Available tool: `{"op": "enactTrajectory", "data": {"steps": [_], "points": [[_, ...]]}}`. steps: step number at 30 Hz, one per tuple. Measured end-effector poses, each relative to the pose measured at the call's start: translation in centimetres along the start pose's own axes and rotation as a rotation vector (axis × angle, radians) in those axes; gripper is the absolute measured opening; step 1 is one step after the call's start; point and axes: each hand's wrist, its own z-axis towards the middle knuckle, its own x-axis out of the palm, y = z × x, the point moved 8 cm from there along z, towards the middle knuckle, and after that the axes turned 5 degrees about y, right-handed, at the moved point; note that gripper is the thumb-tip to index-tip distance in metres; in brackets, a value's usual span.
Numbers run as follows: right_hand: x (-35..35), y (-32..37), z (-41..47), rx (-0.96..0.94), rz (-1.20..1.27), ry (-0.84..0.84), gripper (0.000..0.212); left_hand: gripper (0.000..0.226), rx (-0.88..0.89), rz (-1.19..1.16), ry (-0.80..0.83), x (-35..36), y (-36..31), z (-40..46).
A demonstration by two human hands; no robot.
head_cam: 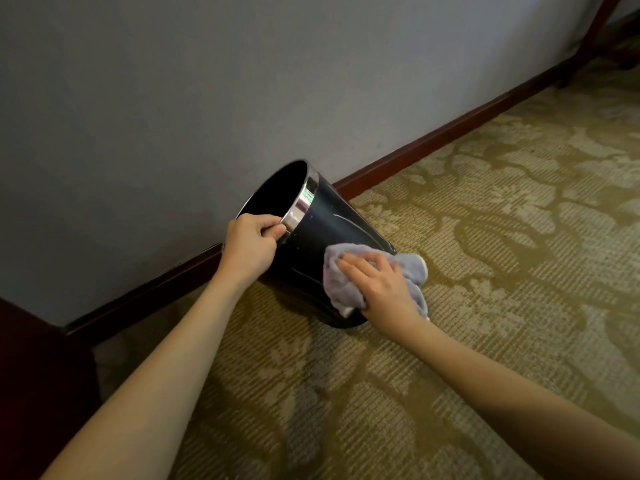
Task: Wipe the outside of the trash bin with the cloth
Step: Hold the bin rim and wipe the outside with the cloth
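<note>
The trash bin (311, 237) stood tilted on the carpet (485, 237), just beside the wall (173, 81). The left hand (251, 245) had its grip curled round the bin's metal rim (304, 202). The right hand (381, 284), fingers flat, pressed the cloth (341, 285) against the bin's lower side. Wiping well probably called for firm overlapping strokes while turning the bin. The bin's far side and base were hidden.

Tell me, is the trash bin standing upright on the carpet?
No, the trash bin is tilted toward the wall, held at its rim by the left hand.
</note>
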Motion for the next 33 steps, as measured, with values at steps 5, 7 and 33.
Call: {"op": "enactTrajectory", "data": {"steps": [5, 7, 33], "points": [[3.8, -4.0, -4.1, 0.124, -0.097, 0.246, 0.066, 0.017, -0.045, 0.045, -0.045, 0.1, 0.6, 1.2], [3.5, -3.9, -4.6, 0.075, -0.050, 0.226, 0.059, 0.018, -0.057, 0.058, -0.056, 0.1, 1.0, 1.3], [-3.4, 1.1, -4.8, -0.157, -0.077, -0.048, 0.065, 0.020, 0.113, 0.270, 0.230, 2.5, -6.0, 1.1]]}}
